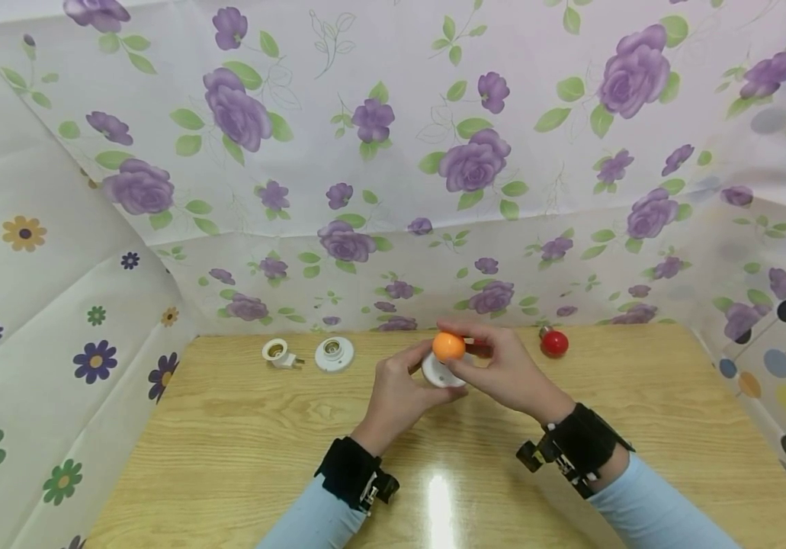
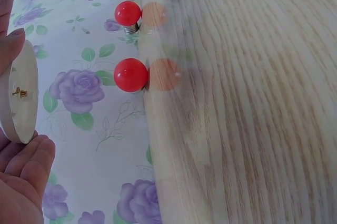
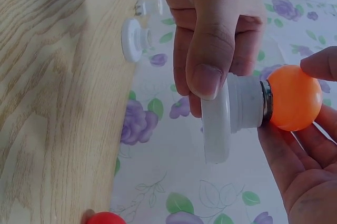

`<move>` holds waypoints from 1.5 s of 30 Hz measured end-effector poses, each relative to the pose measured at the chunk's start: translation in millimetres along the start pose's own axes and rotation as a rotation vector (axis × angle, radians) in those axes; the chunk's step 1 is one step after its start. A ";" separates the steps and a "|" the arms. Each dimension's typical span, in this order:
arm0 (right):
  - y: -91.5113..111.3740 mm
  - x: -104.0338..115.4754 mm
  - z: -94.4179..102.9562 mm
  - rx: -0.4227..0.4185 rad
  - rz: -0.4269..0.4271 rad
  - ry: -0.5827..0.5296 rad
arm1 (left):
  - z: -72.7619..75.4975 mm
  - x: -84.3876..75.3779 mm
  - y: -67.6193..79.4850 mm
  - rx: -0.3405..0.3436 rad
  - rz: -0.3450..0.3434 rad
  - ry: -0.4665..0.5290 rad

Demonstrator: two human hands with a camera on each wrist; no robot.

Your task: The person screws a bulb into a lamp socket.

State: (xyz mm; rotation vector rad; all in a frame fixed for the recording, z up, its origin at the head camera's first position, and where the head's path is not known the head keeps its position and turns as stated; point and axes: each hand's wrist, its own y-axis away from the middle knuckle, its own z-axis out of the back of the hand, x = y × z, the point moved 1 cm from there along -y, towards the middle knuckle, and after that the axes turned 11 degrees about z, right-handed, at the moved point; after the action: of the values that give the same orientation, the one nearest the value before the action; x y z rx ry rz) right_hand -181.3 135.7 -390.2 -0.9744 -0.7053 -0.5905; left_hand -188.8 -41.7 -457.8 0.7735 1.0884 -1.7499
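Observation:
My left hand (image 1: 396,393) grips the rim of a round white lamp socket (image 3: 217,129), held up over the table. Brass-coloured metal shows on the socket's underside in the left wrist view. My right hand (image 1: 511,374) holds an orange light bulb (image 1: 449,346) between thumb and fingers. In the right wrist view, the orange bulb (image 3: 295,97) sits at the mouth of the socket, a narrow ring of its metal base showing between them. The rest of its base is hidden inside the socket.
Along the table's back edge stand a white plug-in socket (image 1: 280,354) and another round white lamp socket (image 1: 334,354) on the left. A red bulb (image 1: 554,343) lies to the right; another red bulb (image 2: 130,75) shows in the left wrist view. Flowered cloth (image 1: 372,191) hangs behind.

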 end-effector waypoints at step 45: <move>-4.6 27.4 3.9 -0.033 0.014 0.054 | 0.4 -2.8 0.9 -0.001 0.018 -0.012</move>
State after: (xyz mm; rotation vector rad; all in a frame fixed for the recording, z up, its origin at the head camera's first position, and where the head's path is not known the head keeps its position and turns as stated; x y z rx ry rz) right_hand -168.2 133.5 -365.5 -0.9895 -0.6423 -0.6153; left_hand -187.0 -41.2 -455.6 0.7695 1.0707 -1.7367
